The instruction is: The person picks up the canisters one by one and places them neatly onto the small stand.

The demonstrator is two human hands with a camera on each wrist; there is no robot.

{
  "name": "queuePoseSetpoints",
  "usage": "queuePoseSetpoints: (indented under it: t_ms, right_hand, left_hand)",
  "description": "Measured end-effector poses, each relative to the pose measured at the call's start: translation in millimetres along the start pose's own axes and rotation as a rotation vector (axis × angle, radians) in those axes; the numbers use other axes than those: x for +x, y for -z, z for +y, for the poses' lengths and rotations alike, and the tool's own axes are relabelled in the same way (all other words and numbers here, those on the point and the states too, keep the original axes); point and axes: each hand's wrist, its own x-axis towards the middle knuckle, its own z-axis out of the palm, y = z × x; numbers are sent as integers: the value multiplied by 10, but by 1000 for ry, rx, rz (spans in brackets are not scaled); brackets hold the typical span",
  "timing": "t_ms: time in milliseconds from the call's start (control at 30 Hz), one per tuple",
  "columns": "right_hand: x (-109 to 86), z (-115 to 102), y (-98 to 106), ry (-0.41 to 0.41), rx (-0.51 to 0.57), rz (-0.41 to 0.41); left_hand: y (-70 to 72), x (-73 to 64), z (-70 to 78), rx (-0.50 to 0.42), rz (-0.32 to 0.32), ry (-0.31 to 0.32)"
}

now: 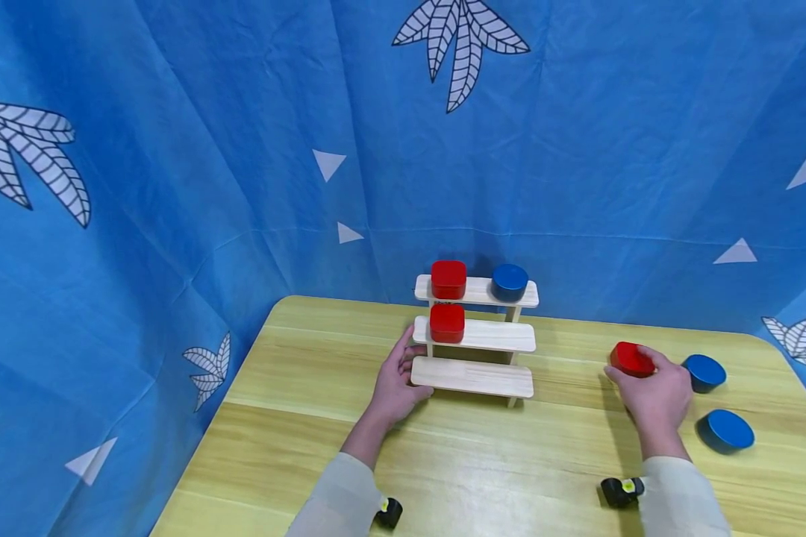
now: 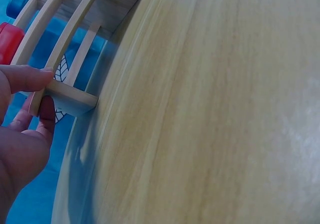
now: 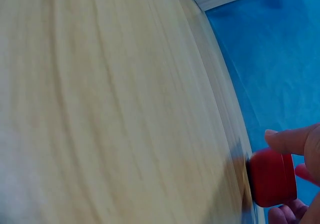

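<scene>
A three-tier wooden display shelf [image 1: 473, 375] stands on the table. My left hand [image 1: 398, 388] pinches the left end of its lowest board; the left wrist view shows the thumb [image 2: 31, 78] on one face and fingers behind. One red rounded-square box [image 1: 448, 280] and a blue round box [image 1: 510, 283] stand on the top tier, another red box [image 1: 447, 324] on the middle tier's left. At the right, my right hand [image 1: 658, 391] holds a third red box [image 3: 272, 178] between thumb and fingers, at the tabletop; part of it is hidden by the hand.
Two blue round boxes [image 1: 705, 373] [image 1: 726, 432] rest on the table just right of my right hand. A blue patterned cloth [image 1: 430, 171] hangs behind the wooden table [image 1: 510, 462] and along its left side.
</scene>
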Motion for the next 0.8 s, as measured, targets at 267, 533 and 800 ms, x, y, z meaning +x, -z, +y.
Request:
queuePoseSetpoints:
  t_ms: [267,533,800]
  right_hand:
    - [66,25,-16,13,-18,0]
    - [71,-11,-41,27,-23,-21]
    - [76,-22,-66,24,-18,-28]
  left_hand:
    - [-4,-5,-27,-11,-5,-1]
    - [-1,9,-27,-7,-6,-10]
    - [6,8,-12,-11,-10,-20]
